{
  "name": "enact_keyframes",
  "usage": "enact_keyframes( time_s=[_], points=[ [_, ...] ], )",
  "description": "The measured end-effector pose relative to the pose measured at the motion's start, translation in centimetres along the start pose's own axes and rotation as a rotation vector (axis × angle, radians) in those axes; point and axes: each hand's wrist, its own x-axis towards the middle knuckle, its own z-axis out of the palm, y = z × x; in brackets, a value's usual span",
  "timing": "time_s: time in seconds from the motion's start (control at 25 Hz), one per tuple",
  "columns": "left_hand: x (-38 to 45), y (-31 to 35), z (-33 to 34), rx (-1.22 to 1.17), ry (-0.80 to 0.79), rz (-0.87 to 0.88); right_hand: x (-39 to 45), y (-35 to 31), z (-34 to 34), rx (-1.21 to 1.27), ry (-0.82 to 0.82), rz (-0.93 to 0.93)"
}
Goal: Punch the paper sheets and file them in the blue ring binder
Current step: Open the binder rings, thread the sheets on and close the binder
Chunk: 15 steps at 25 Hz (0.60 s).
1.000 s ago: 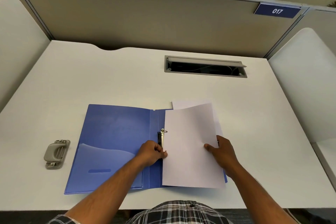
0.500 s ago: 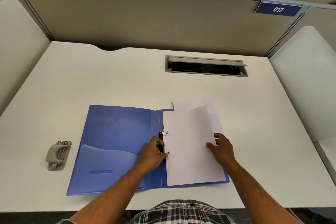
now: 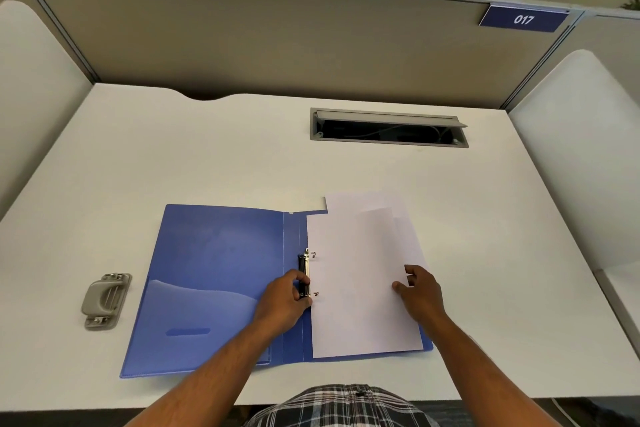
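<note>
Cubicle partition sign (image 3: 523, 19) reads "017". Left hand (image 3: 284, 302) grip clamps binder clip (image 3: 304, 276); right hand (image 3: 420, 291) pinches sheet (image 3: 356, 274).

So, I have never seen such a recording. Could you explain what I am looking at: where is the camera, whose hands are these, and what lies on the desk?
There is no machine here. A person wears one camera on the head, looking down at both hands. On the white desk lies an open blue ring binder, with white paper sheets on its right half. The left hand curls its fingers round the binder's metal clip. The right hand pinches the top sheet's right edge. A grey hole punch sits apart, left of the binder.
</note>
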Motion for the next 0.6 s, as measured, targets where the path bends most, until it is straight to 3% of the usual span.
enact_keyframes(
  time_s=[0.16,0.36,0.48,0.6],
  points=[
    [0.0,0.1,0.0,-0.005,0.003,-0.008,0.0,-0.2,0.0,0.001,0.005,0.006],
    [-0.5,0.8,-0.2,0.040,0.009,0.018,-0.1,-0.1,-0.9,0.000,0.239,0.028],
    [-0.8,2.4,0.0,0.158,0.097,0.131,1.0,1.0,-1.3,-0.090,0.312,0.027],
    [-0.4,5.0,0.9,0.327,0.100,0.327,1.8,1.6,-1.5,-0.239,0.259,0.110]
  ],
)
